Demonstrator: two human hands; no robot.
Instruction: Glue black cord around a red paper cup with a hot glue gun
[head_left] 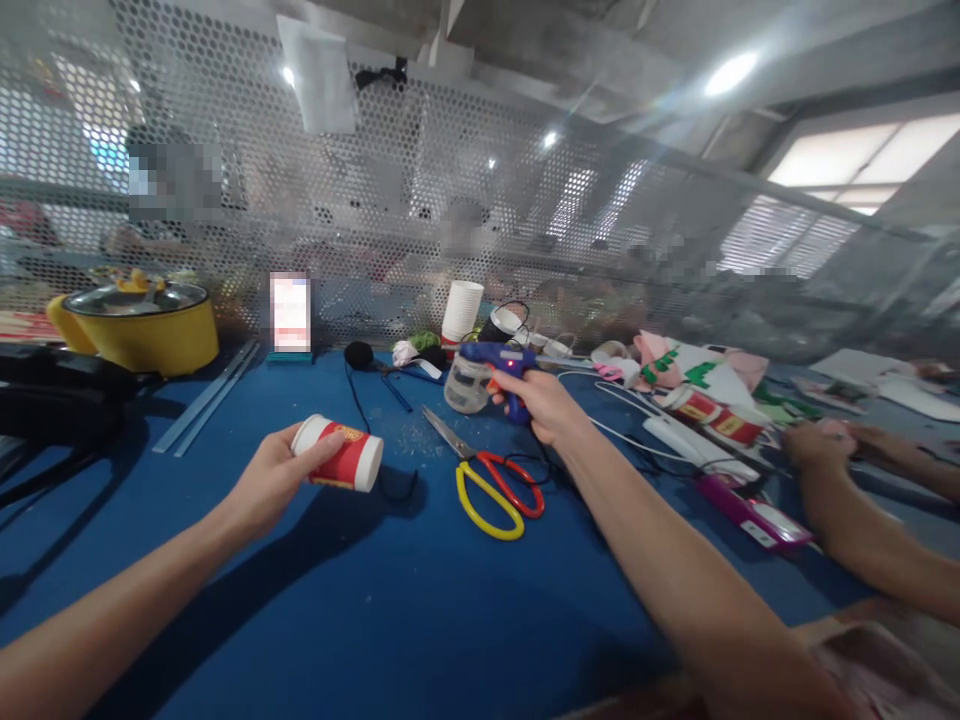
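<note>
My left hand [279, 472] is closed around a red and white paper cup [346, 458], which lies on its side in the grip above the blue table. Black yarn hangs by the cup and runs back to a black yarn ball [358, 356]. In my right hand [547, 402] is a blue hot glue gun [498, 356] with a small red light lit, its nozzle pointing left. Just under the nozzle stands a clear plastic container [465, 388]. Scissors [491, 490] with one yellow and one red handle lie between my hands, blades toward the back.
A stack of white paper cups [462, 310] stands by the perforated metal screen [375, 200]. At left are a yellow pot [150, 330] and a phone [290, 312] on a stand. A power strip [697, 450], cables and a purple device [754, 515] lie right, near another person's hands [825, 440].
</note>
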